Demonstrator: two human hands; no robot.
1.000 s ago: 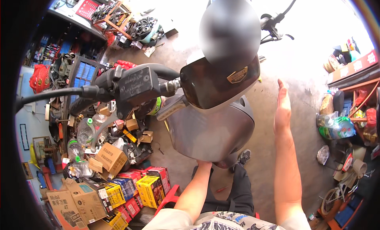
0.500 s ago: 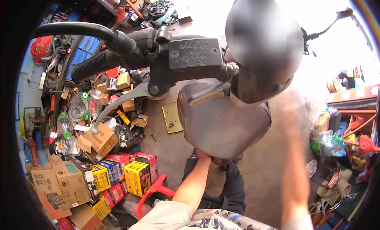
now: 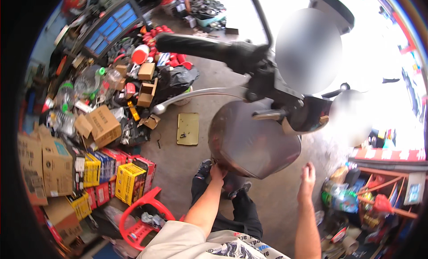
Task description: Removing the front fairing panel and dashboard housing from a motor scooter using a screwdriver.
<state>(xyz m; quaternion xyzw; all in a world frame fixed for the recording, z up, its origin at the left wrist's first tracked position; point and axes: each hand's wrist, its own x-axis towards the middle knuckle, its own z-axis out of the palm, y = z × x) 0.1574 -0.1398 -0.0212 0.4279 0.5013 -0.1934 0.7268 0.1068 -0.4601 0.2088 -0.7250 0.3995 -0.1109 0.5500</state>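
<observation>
In front of me stands a scooter or motorbike front with a glossy dark rounded panel (image 3: 254, 140). My left hand (image 3: 217, 173) is at the panel's lower left edge, fingers drawn together; whatever they grip is hidden. To the right of the panel, my right hand (image 3: 306, 183) is raised in the air, fingers loosely bent and apart, holding nothing. Above the panel reach a black handlebar grip (image 3: 191, 45) and a silver brake lever (image 3: 200, 94). A round mirror (image 3: 308, 51), blurred and bright, stands above them.
A yellowish tray (image 3: 187, 129) with small dark parts lies on the floor. Boxes, including a yellow box (image 3: 130, 183), and plastic bottles crowd the left. A red plastic stool (image 3: 140, 223) stands near my left side. At right is a cluttered shelf (image 3: 383, 172).
The view has shifted, so the handlebar appears farther right and turned. My right hand, blurred and higher before, is now lower beside the panel. My left hand stays at the panel's lower edge.
</observation>
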